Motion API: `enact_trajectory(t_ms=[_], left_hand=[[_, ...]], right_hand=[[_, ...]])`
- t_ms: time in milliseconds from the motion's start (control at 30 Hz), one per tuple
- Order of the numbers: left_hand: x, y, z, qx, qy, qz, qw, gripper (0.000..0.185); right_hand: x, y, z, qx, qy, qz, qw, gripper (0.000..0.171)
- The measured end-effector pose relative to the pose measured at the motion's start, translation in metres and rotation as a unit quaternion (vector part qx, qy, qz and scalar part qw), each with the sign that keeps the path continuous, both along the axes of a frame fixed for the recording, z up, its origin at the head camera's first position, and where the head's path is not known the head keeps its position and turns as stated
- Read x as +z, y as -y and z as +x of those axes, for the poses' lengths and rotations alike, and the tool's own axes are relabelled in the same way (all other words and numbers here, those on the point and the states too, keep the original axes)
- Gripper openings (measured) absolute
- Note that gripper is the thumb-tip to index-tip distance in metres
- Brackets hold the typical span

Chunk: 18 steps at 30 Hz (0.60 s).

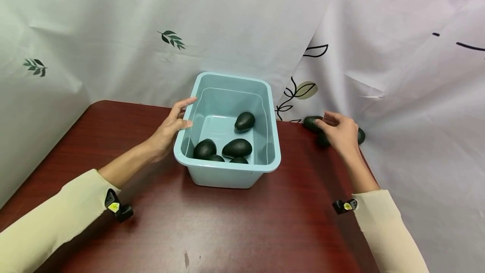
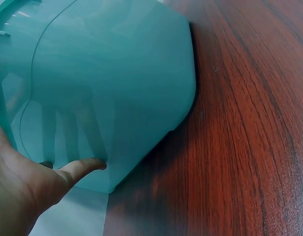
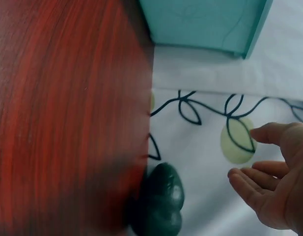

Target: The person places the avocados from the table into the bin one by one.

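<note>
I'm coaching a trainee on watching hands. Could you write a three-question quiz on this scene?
1. How many avocados show inside the light-blue plastic bin in the head view?
2. True or false: the right hand holds an avocado.
3. What does the left hand touch? A) an avocado B) the bin C) the right sleeve

Key: 1. Five. 2. False; its fingers hold nothing. 3. B.

The sleeves (image 1: 57, 220) are long, plain and pale cream. At each cuff (image 1: 99, 182) sits a small, blocky black wrist camera (image 1: 124, 213) marked with a yellow patch (image 1: 113, 207).
</note>
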<state>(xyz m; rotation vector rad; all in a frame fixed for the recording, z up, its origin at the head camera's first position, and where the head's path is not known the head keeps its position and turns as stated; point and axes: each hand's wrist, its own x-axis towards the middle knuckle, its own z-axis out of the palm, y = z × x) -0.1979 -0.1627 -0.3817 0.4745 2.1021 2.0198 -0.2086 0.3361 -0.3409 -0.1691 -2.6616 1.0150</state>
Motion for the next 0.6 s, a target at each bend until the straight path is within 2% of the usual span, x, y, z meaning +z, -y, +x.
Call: enact_trajectory(t_ms=[200, 400, 600], left_hand=[[0.000, 0.000, 0.000, 0.001, 0.002, 0.000, 1.0000, 0.078], [0.001, 0.000, 0.000, -0.001, 0.004, -0.003, 1.0000, 0.078], [0.000, 0.000, 0.000, 0.000, 0.005, -0.002, 1.0000, 0.079]], right_hand=[[-0.011, -0.013, -0.005, -0.042, 0.016, 0.004, 0.999, 0.062], [-0.020, -0.025, -0.010, -0.055, 0.056, -0.020, 0.997, 0.066], [-0.026, -0.034, -0.012, -0.067, 0.080, -0.020, 0.994, 0.070]])
